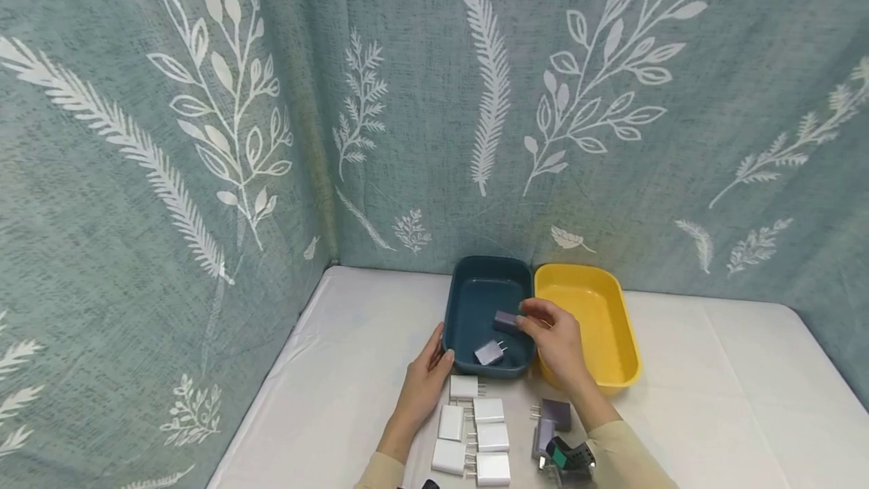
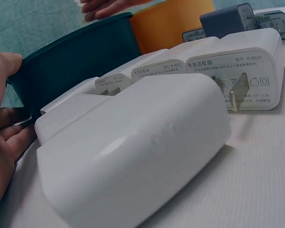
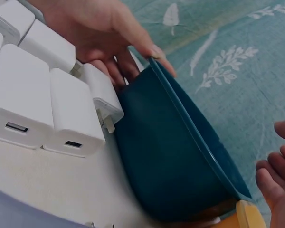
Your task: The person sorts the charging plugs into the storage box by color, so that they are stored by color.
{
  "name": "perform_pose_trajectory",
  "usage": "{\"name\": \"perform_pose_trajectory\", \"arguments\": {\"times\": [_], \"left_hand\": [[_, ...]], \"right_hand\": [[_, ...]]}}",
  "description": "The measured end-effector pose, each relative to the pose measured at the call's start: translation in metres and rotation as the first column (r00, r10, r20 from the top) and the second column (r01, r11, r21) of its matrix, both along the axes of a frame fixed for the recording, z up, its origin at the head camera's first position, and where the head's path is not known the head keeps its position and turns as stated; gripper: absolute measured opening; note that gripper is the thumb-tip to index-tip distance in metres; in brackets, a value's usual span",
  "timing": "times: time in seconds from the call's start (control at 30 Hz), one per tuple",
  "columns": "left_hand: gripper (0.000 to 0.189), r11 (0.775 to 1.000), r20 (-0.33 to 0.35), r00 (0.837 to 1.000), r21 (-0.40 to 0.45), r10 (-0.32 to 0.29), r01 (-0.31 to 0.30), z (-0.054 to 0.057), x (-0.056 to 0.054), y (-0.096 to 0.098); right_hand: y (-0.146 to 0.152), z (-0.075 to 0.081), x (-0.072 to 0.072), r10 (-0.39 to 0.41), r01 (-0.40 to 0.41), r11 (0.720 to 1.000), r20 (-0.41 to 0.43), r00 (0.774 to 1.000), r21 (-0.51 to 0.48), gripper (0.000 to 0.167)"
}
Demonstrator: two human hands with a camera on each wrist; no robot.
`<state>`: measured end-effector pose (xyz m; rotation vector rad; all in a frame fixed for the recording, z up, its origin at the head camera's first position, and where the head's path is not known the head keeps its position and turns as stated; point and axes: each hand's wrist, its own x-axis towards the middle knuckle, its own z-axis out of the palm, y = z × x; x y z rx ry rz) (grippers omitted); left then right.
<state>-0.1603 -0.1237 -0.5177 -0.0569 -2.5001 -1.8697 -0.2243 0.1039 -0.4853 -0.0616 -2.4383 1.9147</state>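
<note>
My left hand (image 1: 428,383) holds the near left corner of a dark blue bin (image 1: 492,373), its fingers against the outer wall and a digit at the rim (image 3: 154,64). Over the bin's right side is my right hand (image 1: 557,338), thumb and fingers apart in the right wrist view. Just beyond its thumb in the head view is a purple charger (image 1: 505,321); the wall hides it from both wrist views. A lighter purple charger (image 1: 489,353) with metal prongs lies on the bin floor. In front, several white chargers (image 1: 492,438) lie in two columns.
A yellow bin (image 1: 631,353) stands against the blue bin's right side. Several purple chargers (image 1: 557,413) lie on the white table (image 1: 713,383) below the right forearm, partly covered by a wrist camera (image 1: 570,455). A patterned teal curtain (image 1: 407,134) hangs behind and left.
</note>
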Motion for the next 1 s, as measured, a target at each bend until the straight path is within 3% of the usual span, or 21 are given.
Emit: {"name": "perform_pose_trajectory", "arguments": {"times": [0.17, 0.37, 0.43, 0.5, 0.73, 1.0], "left_hand": [[0.057, 1.0, -0.014, 1.0, 0.013, 0.011, -0.011, -0.005, -0.003, 0.0], [0.059, 1.0, -0.042, 0.999, 0.01, 0.023, -0.022, -0.034, -0.014, -0.003], [0.059, 1.0, -0.043, 0.999, 0.004, 0.021, -0.021, -0.038, -0.015, -0.004], [0.058, 1.0, -0.031, 0.999, 0.01, 0.025, -0.024, -0.036, -0.014, -0.003], [0.057, 1.0, -0.009, 1.0, 0.017, 0.014, -0.014, -0.004, -0.001, 0.001], [0.056, 1.0, 0.004, 1.0, 0.0, 0.014, -0.014, -0.001, 0.001, 0.0]], "right_hand": [[0.005, 0.001, 0.002, 0.013, -0.013, 1.0, -0.003, 1.0, 0.009, 0.03], [0.009, 0.0, 0.003, 0.014, -0.014, 1.0, -0.011, 1.0, -0.021, 0.029], [0.01, -0.001, 0.003, 0.017, -0.017, 0.999, -0.009, 1.0, -0.029, 0.029], [0.01, -0.001, 0.004, 0.021, -0.021, 0.999, -0.008, 1.0, -0.026, 0.029], [0.011, 0.0, 0.007, 0.027, -0.027, 1.0, 0.0, 1.0, -0.005, 0.029], [0.011, -0.002, 0.01, 0.031, -0.031, 0.999, 0.023, 0.999, -0.016, 0.028]]}}
